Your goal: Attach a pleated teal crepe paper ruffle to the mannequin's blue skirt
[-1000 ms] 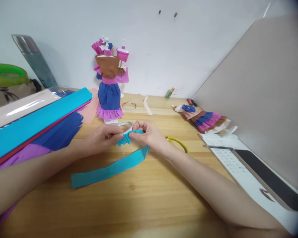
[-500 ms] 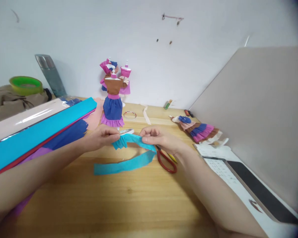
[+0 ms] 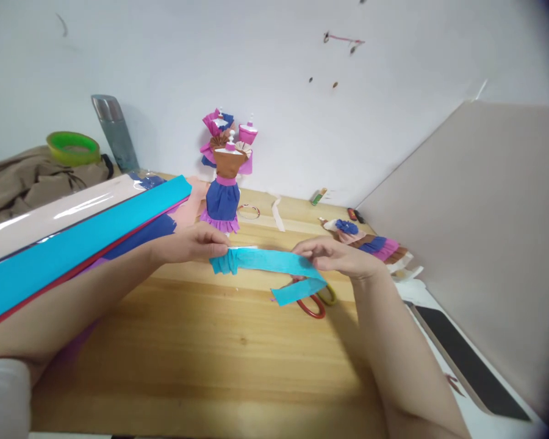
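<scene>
A turquoise crepe paper strip (image 3: 269,261) is stretched between my two hands above the table. My left hand (image 3: 201,242) pinches its left end, where the paper is gathered into small pleats. Farther right, my right hand (image 3: 327,255) has thumb and fingers closed on the flat part of the strip. Beyond that hand the tail folds back to the left and hangs loose. Below it lies a pair of scissors (image 3: 312,308) with red and yellow handles, its blades hidden behind the strip.
Dress forms in coloured paper, the front one with a blue skirt (image 3: 222,200), stand by the wall. Paper rolls (image 3: 132,204) lie at left, near green tape (image 3: 73,148) and a flask (image 3: 114,131). A paper-dressed figure (image 3: 370,241) lies right, beside a dark flat device (image 3: 471,360).
My right hand has moved right, away from my left hand, drawing out a longer flat stretch of strip. The loose tail is shorter. The whole view has shifted and tilted slightly.
</scene>
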### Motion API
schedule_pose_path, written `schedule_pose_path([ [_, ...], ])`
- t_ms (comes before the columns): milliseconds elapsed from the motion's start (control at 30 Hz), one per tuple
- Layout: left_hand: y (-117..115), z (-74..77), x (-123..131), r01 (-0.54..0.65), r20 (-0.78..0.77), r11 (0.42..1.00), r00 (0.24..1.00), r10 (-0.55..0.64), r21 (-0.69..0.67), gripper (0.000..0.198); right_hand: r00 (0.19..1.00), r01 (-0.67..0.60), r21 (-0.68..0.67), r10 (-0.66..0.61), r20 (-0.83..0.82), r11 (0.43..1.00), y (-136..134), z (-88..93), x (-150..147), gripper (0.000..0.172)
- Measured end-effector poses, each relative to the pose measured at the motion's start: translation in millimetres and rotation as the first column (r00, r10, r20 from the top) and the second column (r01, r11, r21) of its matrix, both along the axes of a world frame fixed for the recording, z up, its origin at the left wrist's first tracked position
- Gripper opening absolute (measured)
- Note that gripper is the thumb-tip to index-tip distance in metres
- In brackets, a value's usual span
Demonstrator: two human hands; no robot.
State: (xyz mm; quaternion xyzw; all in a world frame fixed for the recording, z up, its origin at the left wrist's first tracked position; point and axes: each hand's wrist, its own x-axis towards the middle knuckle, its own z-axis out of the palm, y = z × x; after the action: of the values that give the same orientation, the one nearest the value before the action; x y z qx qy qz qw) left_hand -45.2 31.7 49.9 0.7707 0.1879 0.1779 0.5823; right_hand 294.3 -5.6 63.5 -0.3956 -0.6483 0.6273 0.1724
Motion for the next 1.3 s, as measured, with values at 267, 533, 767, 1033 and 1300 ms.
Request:
schedule_pose_path([
  [267, 5.0, 2.3, -3.9, 0.03, -0.065, 0.999, 0.997, -0.031, -0.02, 0.042, 0.981, -0.157, -0.091, 0.166, 0.102, 0.983, -7.6, 6.0, -25.4, 0.048],
  [533, 10.0, 12.0, -10.6, -0.058, -0.085, 0.998, 0.995, 0.057, -0.013, 0.04, 0.978, 0.087, -0.024, -0.081, 0.192, 0.996, 2.1, 2.2, 24.5, 0.05],
  [767, -3.2, 18.4, -0.2, -0.118, -0.136, 0.99, 0.985, 0.107, -0.073, 0.032, 0.943, 0.006, 0.014, -0.011, 0.334, 1.0, 18.1, -21.9, 22.4, 0.049],
  [1033, -14.3, 13.4, 12.7, -0.186, -0.254, 0.927, 0.927, 0.276, 0.327, 0.036, 0.962, 0.234, 0.42, -0.273, 0.034, 0.877, -2.6, -35.2, -61.8, 0.053],
  [1300, -17.4, -0.9, 20.8, -0.109, -0.237, 0.888, 0.943, 0.235, 0.447, 0.034, 0.929, 0.369, 0.285, -0.349, -0.122, 0.885, -15.7, -45.6, -92.7, 0.044],
])
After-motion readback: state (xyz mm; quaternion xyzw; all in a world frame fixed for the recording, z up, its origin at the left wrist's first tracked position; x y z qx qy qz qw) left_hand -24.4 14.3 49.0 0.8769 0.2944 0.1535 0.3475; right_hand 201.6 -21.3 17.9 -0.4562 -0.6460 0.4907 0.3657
